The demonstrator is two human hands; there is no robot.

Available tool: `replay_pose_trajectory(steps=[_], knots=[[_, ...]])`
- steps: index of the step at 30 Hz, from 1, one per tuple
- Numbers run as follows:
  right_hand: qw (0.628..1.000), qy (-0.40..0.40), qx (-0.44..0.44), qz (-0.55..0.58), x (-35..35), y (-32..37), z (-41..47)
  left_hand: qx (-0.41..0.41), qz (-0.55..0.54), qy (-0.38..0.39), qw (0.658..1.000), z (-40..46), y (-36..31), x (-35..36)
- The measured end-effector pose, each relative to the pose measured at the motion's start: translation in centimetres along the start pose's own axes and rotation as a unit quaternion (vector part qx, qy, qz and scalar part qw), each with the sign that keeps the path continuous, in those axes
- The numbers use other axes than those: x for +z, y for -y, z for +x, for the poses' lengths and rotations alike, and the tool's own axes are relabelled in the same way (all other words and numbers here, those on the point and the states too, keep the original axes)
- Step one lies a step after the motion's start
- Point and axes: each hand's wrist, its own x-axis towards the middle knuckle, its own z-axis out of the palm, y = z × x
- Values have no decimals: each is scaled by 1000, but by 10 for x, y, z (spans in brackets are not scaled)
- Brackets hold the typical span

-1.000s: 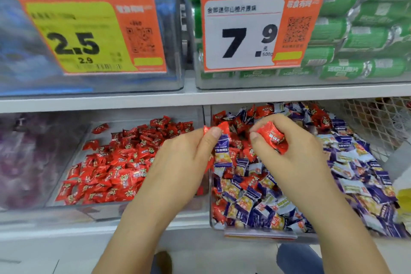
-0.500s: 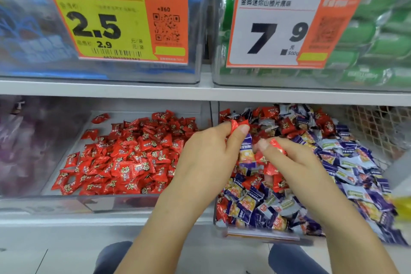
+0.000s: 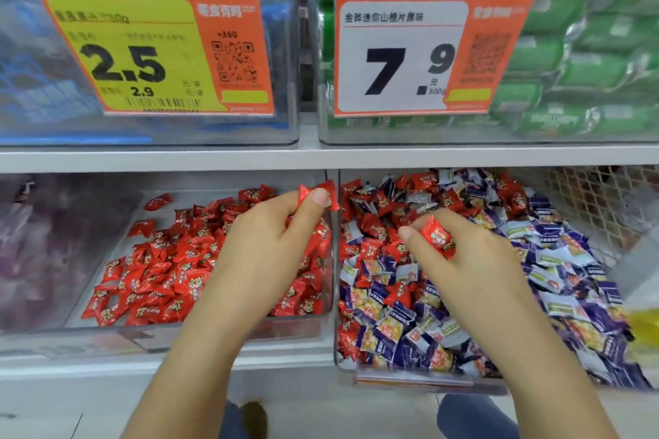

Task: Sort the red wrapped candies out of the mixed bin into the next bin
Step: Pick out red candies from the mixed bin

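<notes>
Two clear bins stand side by side on the lower shelf. The left bin (image 3: 107, 331) holds only red wrapped candies (image 3: 171, 271). The right, mixed bin (image 3: 337, 349) holds red, purple and white wrapped candies (image 3: 392, 317). My left hand (image 3: 271, 246) is over the right side of the left bin and pinches a red candy (image 3: 330, 192) between thumb and fingers, close to the wall between the bins. My right hand (image 3: 460, 260) is over the mixed bin and pinches another red candy (image 3: 437, 237).
The upper shelf edge (image 3: 321, 157) runs just above the bins. On it stand clear boxes with price tags reading 2.5 (image 3: 153, 50) and 7.9 (image 3: 410, 53). A wire mesh basket (image 3: 599, 203) is at the right. A purplish bin (image 3: 35, 253) sits at far left.
My left hand has carried its red candy leftwards, from over the mixed bin to over the left bin. My right hand has dipped towards the mixed pile, a red candy still in its fingers.
</notes>
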Motion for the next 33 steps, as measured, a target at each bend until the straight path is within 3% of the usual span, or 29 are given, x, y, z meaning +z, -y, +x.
replay_pose_trajectory(steps=[4, 8, 11, 15, 18, 24, 28, 33], knots=[[991, -4, -80, 110, 22, 36, -7, -48, 41, -42, 997, -4, 29, -28], [980, 4, -133, 145, 54, 67, -4, -116, 96, -3, 989, -3, 68, -41], [981, 17, -160, 104, 74, 80, 5, -146, 131, 50, 979, -1, 86, -45], [976, 61, -204, -37, 85, 86, 14, -161, 92, 36, 982, -1, 99, -52], [977, 73, -199, -9, 76, 72, 19, -170, 54, 9, 984, 0, 105, -60], [991, 8, -123, 51, 38, 19, 18, -114, 49, -9, 992, 1, 85, -58], [995, 33, -73, -51, 16, -16, 15, -77, -59, 80, 992, -10, 44, -20], [987, 111, -59, -99, 16, -22, 25, -33, -1, 244, 969, -18, 12, 22]])
